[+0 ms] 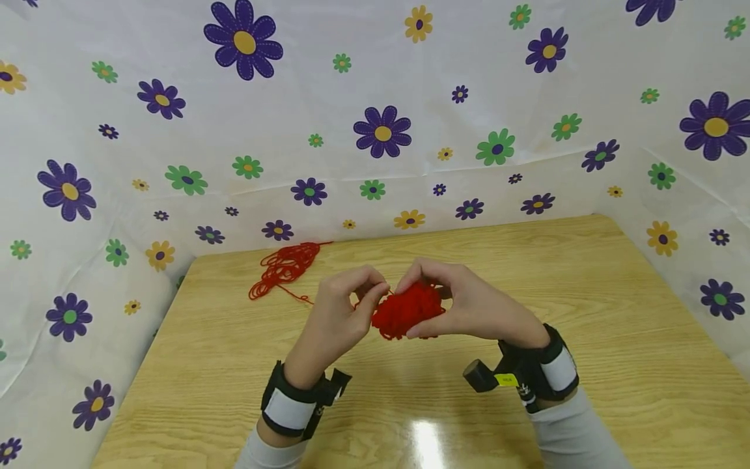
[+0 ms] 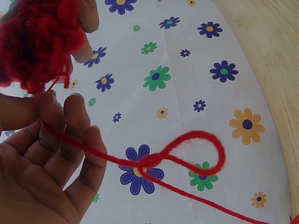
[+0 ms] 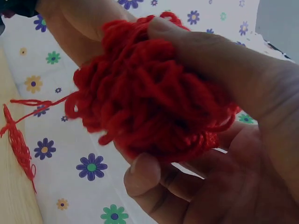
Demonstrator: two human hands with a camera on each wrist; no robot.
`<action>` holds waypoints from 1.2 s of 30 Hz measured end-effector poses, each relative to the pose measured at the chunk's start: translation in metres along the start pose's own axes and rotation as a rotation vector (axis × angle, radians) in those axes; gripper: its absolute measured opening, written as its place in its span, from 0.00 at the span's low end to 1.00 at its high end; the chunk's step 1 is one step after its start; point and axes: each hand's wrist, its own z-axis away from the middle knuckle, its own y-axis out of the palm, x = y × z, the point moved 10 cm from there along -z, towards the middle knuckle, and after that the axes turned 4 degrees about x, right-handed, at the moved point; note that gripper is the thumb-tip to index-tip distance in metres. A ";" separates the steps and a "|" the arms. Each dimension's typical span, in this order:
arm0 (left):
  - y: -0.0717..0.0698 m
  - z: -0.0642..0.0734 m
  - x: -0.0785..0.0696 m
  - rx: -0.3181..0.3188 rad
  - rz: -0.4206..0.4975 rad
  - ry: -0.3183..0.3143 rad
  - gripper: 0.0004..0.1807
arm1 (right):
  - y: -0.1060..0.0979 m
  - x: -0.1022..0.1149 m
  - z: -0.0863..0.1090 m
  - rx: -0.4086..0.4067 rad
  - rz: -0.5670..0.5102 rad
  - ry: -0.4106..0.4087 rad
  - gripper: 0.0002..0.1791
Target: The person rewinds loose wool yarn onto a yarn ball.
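Holding a fuzzy red ball of wool yarn (image 1: pixel 407 309) above the table's centre, the right hand (image 1: pixel 469 303) curls its fingers round it. At its nine o'clock, the left hand (image 1: pixel 342 312) pinches the trailing red strand (image 2: pixel 154 161), leading toward loose red yarn (image 1: pixel 284 266) heaped at eleven o'clock on the pale wooden table (image 1: pixel 586 326).

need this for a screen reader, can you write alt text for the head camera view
Two hands hold a red yarn ball above a wooden table: the right hand grips it, and the left hand pinches its strand. Loose red yarn lies at the table's far edge, before flower-print sheeting.
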 end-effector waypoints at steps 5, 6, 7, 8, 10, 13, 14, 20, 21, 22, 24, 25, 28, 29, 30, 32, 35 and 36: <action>0.001 0.001 -0.003 -0.001 0.034 0.010 0.06 | -0.002 0.002 0.000 -0.040 0.077 -0.025 0.28; 0.002 0.001 -0.004 0.002 0.041 0.013 0.06 | -0.003 0.001 0.000 -0.047 0.101 -0.024 0.29; 0.003 0.001 -0.005 0.004 0.047 0.016 0.05 | -0.003 0.001 -0.001 -0.053 0.123 -0.023 0.30; 0.003 0.002 -0.007 0.008 0.053 0.019 0.05 | -0.003 0.000 -0.001 -0.057 0.147 -0.022 0.31; 0.005 0.002 -0.009 0.009 0.051 0.023 0.05 | -0.003 -0.001 -0.001 -0.072 0.203 -0.018 0.34; 0.004 0.003 -0.011 -0.003 0.030 0.031 0.05 | -0.005 -0.002 -0.001 -0.098 0.271 -0.017 0.33; 0.004 0.003 -0.011 -0.012 0.020 0.034 0.05 | -0.006 -0.002 -0.001 -0.108 0.284 -0.016 0.31; 0.001 0.004 -0.012 -0.056 -0.005 0.052 0.05 | -0.016 -0.003 0.000 -0.212 0.335 -0.008 0.23; 0.001 0.004 -0.013 -0.058 -0.003 0.056 0.04 | -0.018 -0.002 0.001 -0.233 0.338 -0.009 0.23; 0.001 0.004 -0.013 -0.059 0.000 0.057 0.04 | -0.021 -0.002 0.001 -0.256 0.340 -0.009 0.23; 0.001 0.004 -0.013 -0.062 0.009 0.061 0.04 | -0.025 0.000 0.002 -0.303 0.346 -0.013 0.23; 0.001 0.004 -0.013 -0.063 0.013 0.063 0.04 | -0.028 0.001 0.003 -0.330 0.352 -0.013 0.23; 0.002 0.003 -0.015 -0.057 0.032 0.066 0.05 | -0.036 0.003 0.005 -0.414 0.369 -0.011 0.24; 0.002 0.003 -0.015 -0.054 0.036 0.068 0.06 | -0.038 0.003 0.006 -0.442 0.377 -0.013 0.24; 0.003 0.003 -0.016 -0.050 0.038 0.069 0.06 | -0.041 0.004 0.007 -0.471 0.387 -0.014 0.24; 0.005 0.002 -0.017 -0.037 0.042 0.070 0.06 | -0.045 0.006 0.008 -0.517 0.398 -0.019 0.24; 0.008 0.001 -0.020 -0.009 0.057 0.076 0.06 | -0.048 0.007 0.009 -0.547 0.393 -0.018 0.23; 0.010 0.000 -0.021 0.002 0.063 0.076 0.06 | -0.048 0.006 0.009 -0.546 0.382 -0.010 0.23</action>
